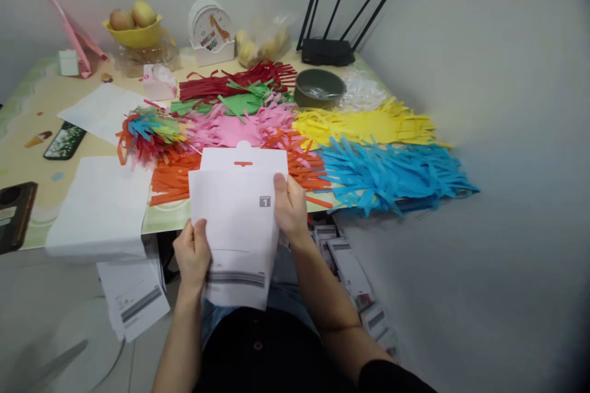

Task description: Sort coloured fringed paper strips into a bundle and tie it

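Note:
A white printed sheet (230,215) and a white card with a hang hole (221,158) are held together above my lap, the card's rounded tab rising behind the sheet. My left hand (192,252) grips the lower left edge, thumb on top. Higher up, my right hand (291,206) pinches the right edge, its thumb lying on the front. The fingers behind the paper are hidden. Just beyond the card lie orange fringed tissue paper (177,178) and pink fringed tissue paper (235,128). Blue fringed tissue paper (391,173) spreads to the right.
Yellow (364,126), green (244,101) and dark red fringed paper (216,87) cover the table's middle. A dark bowl (319,87), a router (328,52) and a fruit bowl (133,35) stand behind. A phone (64,140) and white sheets (101,196) lie left. Printed packs (350,267) sit below, right.

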`<state>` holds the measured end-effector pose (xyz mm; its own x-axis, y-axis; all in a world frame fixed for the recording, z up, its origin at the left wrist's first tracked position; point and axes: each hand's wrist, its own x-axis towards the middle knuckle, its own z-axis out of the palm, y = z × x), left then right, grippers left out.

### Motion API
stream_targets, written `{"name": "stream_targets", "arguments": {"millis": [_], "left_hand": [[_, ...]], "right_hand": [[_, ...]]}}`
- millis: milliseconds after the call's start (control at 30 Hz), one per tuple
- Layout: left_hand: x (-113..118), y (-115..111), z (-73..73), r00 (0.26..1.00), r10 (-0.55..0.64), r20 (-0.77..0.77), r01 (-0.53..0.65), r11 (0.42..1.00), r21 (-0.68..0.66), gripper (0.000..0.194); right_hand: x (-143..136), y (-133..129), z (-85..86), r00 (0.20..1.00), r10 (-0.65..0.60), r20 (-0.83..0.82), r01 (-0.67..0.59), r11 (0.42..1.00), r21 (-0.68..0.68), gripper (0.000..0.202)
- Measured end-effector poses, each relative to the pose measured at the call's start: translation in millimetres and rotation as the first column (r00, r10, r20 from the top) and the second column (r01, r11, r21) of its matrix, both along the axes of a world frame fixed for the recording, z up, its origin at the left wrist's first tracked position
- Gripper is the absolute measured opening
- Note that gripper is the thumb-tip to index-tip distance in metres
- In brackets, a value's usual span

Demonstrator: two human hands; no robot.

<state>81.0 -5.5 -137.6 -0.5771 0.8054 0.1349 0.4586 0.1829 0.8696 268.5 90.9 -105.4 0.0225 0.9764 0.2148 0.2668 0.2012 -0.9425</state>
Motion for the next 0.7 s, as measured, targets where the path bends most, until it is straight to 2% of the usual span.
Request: {"name": "stream_targets", "arguments": {"millis": [100,167,233,367,533,633,700], "left_hand": [[-8.8,4.5,5.1,0.978,0.207,-0.027,-0.203,0.972,0.117,0.048],[-12.2,9.4,9.5,0.97,0.242,0.007,-0.239,0.957,0.162,0.049],[-11.1,12.8,11.8,0.981,0.184,0.057,-0.191,0.97,0.151,0.048],[-0.3,11.0,6.2,0.993,-0.006,0.115,-0.001,0.998,0.062,0.043],[5.6,5.0,-3.6,0.994,0.098,0.049,-0.102,0.992,0.078,0.042],[-1.5,6.5,-0.6,0.976,0.033,0.215,-0.056,0.993,0.102,0.046],[-9.6,8.7,4.7,0.924,-0.005,0.382,-0.063,0.984,0.164,0.052]], "right_hand": [[-3.4,-16.7,-7.1,0.97,0.242,-0.003,-0.241,0.966,-0.094,0.044],[-4.4,-25.1,-12.2,0.965,0.25,0.08,-0.242,0.966,-0.096,0.043],[-3.4,-25.9,-15.6,0.977,0.144,0.156,-0.141,0.99,-0.03,0.042],[1.0,-14.6,-14.6,0.981,-0.022,0.192,0.006,0.997,0.079,0.04],[3.0,-16.3,-10.3,0.988,0.13,0.089,-0.125,0.991,-0.055,0.036],[6.7,-20.6,-14.8,0.988,0.128,0.082,-0.122,0.99,-0.066,0.037],[9.6,-19.6,-18.4,0.971,0.229,0.069,-0.221,0.969,-0.11,0.034]]}}
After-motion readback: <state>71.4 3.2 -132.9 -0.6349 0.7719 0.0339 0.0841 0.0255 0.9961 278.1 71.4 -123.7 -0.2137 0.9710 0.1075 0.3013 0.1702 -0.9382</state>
